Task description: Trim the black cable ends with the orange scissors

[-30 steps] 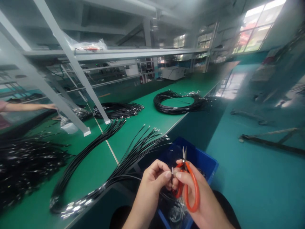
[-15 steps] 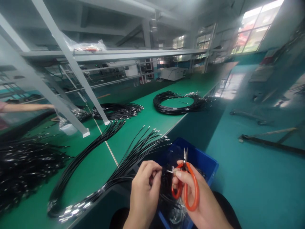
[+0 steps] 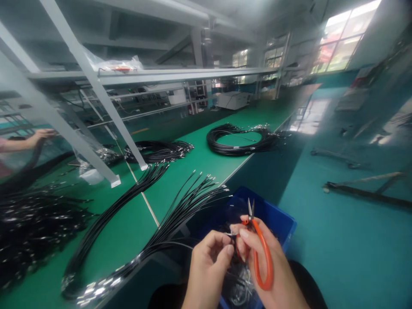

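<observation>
Over the blue bin [image 3: 291, 227]: both hands meet here, fingertips almost touching, a small pale strip [image 3: 229, 234] between them.
Left hand [image 3: 209, 262]: thumb and fingers loosely curled, tips near together; whether they grip the strip, I can't tell.
Right hand [image 3: 278, 257]: wrapped round the orange-handled scissors [image 3: 264, 244], thumb and forefinger apparently pinching the strip too.
Pinch: fine work, this; I'd want a light fingertip hold, steady wrists, blades well away from the left fingers.
Blades: slim grey metal, slightly parted, pointing to twelve o'clock; the handles are smooth, rounded loops.
Black cable bundle [image 3: 99, 221]: from the hands, nine to ten o'clock, a glossy curve on the green table [image 3: 180, 176], silvery tips fanned out.
Cable coil [image 3: 231, 150]: twelve o'clock, a thick ring, springy by the look of it.
Clear scraps [image 3: 240, 289]: six o'clock, crinkled and shiny in the bin.
</observation>
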